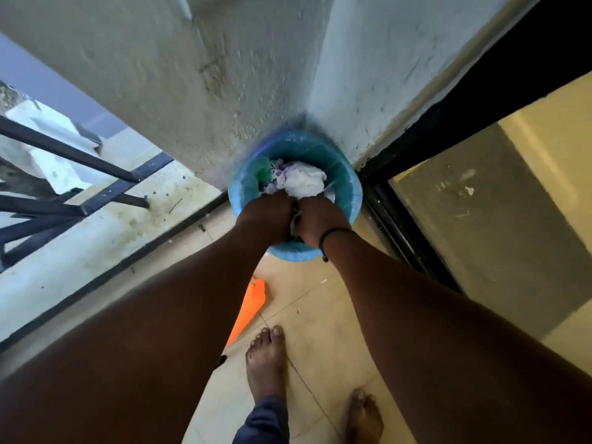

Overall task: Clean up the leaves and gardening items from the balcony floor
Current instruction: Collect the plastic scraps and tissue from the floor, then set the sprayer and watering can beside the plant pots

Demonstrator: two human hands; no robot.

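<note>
A blue round bin [344,190] stands on the tiled floor in the corner of the white wall. It holds crumpled white paper or plastic [304,182] and a green item [264,169]. My left hand [267,214] and my right hand [317,221] are side by side inside the bin, reaching down onto the waste. Their fingers are hidden below the backs of the hands. A dark band circles my right wrist.
An orange flat item [250,307] lies on the tiles below my left forearm. My bare feet [266,360] stand near the bottom. A dark metal railing [64,174] and a low ledge run along the left. A black sliding door track [403,232] runs on the right.
</note>
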